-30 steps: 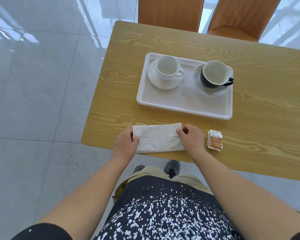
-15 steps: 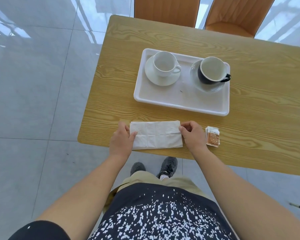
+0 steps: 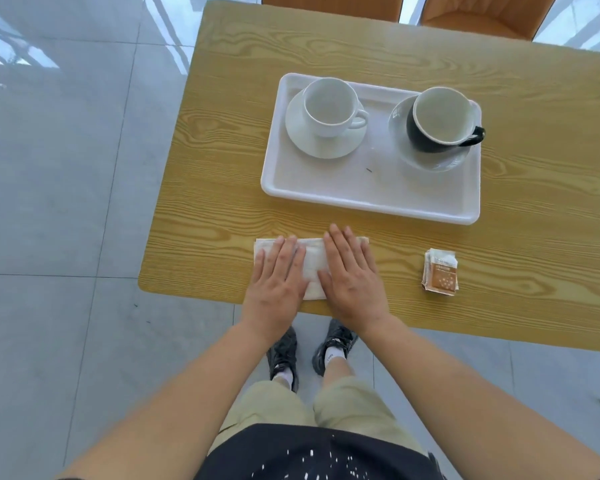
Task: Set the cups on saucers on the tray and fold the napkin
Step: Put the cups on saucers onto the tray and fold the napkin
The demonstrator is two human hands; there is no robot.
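White paper under both palms: the napkin lies folded into a strip on the wooden table, and both hands are flat on top of it. The left hand has straight, relaxed fingers covering the strip's left half. The right hand has straight fingers too, laid over the right half with the tips at its far edge. Nothing is pinched or gripped, just pressed. A band of napkin shows between the two hands.

Beyond the fingertips sits the white tray. Ahead of both hands' fingers, the white cup stands upright on its white saucer. Further right, the dark cup stands on a pale saucer. Right of the right hand's little finger, and apart from it, lies a small stack of brown sachets.
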